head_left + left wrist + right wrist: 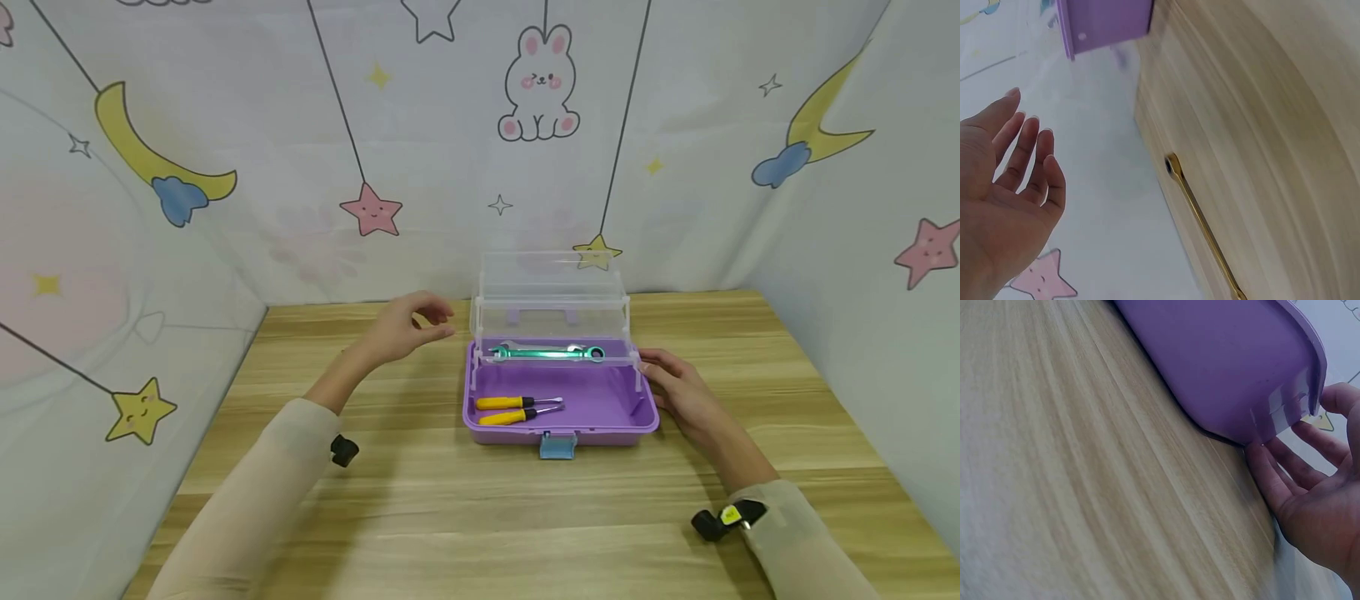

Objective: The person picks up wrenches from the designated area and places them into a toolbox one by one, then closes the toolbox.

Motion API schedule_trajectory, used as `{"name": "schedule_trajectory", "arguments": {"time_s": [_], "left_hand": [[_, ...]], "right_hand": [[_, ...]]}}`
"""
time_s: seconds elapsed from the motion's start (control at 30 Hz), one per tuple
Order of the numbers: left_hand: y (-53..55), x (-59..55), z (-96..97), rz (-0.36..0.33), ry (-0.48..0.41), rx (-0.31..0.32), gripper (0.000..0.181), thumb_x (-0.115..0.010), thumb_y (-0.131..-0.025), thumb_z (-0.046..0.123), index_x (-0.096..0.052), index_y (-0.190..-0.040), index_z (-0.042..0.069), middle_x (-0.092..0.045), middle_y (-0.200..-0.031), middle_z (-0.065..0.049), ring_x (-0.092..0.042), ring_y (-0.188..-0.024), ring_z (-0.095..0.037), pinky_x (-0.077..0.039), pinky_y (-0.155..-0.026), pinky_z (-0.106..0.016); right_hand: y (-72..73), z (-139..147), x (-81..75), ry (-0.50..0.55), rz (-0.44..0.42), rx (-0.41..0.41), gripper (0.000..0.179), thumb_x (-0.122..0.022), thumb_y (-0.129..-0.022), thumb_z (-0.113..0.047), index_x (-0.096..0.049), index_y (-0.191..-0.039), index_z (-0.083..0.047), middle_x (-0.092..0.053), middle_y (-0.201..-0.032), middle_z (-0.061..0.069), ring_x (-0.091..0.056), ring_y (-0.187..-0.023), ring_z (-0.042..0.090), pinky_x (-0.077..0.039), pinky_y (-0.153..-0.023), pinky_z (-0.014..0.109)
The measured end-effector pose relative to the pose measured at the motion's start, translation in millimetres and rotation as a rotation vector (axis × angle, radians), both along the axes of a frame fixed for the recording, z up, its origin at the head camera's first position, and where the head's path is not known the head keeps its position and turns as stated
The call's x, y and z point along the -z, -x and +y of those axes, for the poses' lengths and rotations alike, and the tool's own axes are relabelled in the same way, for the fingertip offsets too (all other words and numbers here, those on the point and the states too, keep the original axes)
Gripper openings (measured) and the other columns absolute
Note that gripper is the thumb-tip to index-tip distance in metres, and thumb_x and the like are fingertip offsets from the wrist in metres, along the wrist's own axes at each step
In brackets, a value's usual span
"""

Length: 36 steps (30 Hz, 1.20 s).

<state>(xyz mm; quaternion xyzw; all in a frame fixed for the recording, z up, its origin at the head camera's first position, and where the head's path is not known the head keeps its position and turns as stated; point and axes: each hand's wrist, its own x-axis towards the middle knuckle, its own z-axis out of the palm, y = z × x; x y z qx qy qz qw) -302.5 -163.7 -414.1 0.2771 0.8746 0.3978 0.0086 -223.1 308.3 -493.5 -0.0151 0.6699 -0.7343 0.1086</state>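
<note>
A purple toolbox (558,436) sits with its clear lid (551,279) raised. Wrenches, one of them a green wrench (546,353), lie at its back in the clear raised part. Two yellow-handled screwdrivers (504,403) lie in the bottom left. My left hand (408,327) hovers left of the box, fingers loosely bent and thumb apart, holding nothing. At the box's right side, my right hand (678,387) rests its extended fingers (1300,465) against the outer wall, with the thumb right at the rim.
In the left wrist view a gold wrench (1204,225) lies on the wooden table (1260,156) near its edge. A blue latch (557,446) hangs at the box's front. A white printed curtain (450,150) encloses the back and sides.
</note>
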Motion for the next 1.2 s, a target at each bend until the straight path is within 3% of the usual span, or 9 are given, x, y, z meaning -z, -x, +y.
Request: {"name": "schedule_trajectory", "arguments": {"time_s": [0.47, 0.7, 0.93, 1.2], "left_hand": [[4.5, 13.2, -40.7, -0.048, 0.035, -0.105, 0.032, -0.077, -0.1, 0.017, -0.069, -0.128, 0.003, -0.07, -0.124, -0.015, -0.064, -0.115, -0.032, -0.055, -0.096, -0.051], [9.4, 28.4, -56.9, -0.059, 0.059, -0.159, 0.032, -0.077, -0.1, 0.018, -0.069, -0.127, 0.002, -0.069, -0.121, -0.017, -0.064, -0.113, -0.034, -0.054, -0.096, -0.052], [13.5, 39.9, -68.2, -0.066, 0.073, -0.168, 0.032, -0.077, -0.1, 0.014, -0.069, -0.125, -0.005, -0.069, -0.122, -0.024, -0.064, -0.114, -0.041, -0.051, -0.102, -0.058], [13.6, 56.8, -78.2, -0.124, 0.132, -0.22, 0.036, -0.075, -0.101, 0.017, -0.068, -0.129, -0.004, -0.069, -0.125, -0.02, -0.063, -0.118, -0.039, -0.05, -0.104, -0.055]], "right_hand": [[-1.9, -0.9, -0.7, -0.001, -0.003, 0.008, 0.022, -0.059, -0.111, -0.019, -0.064, -0.132, -0.015, -0.071, -0.117, -0.01, -0.068, -0.108, 0.006, -0.06, -0.087, 0.026], [-2.5, -2.6, -2.2, -0.01, 0.0, 0.005, 0.022, -0.059, -0.111, -0.019, -0.064, -0.132, -0.015, -0.071, -0.118, -0.011, -0.068, -0.108, 0.006, -0.06, -0.087, 0.026], [-3.2, -3.2, -1.8, -0.008, 0.004, 0.009, 0.02, -0.059, -0.111, -0.019, -0.066, -0.129, -0.018, -0.07, -0.118, -0.011, -0.067, -0.109, 0.005, -0.059, -0.088, 0.026], [-2.5, -2.7, -0.7, 0.001, 0.01, 0.002, 0.019, -0.058, -0.111, -0.019, -0.067, -0.128, -0.019, -0.071, -0.118, -0.011, -0.068, -0.108, 0.005, -0.06, -0.088, 0.026]]}}
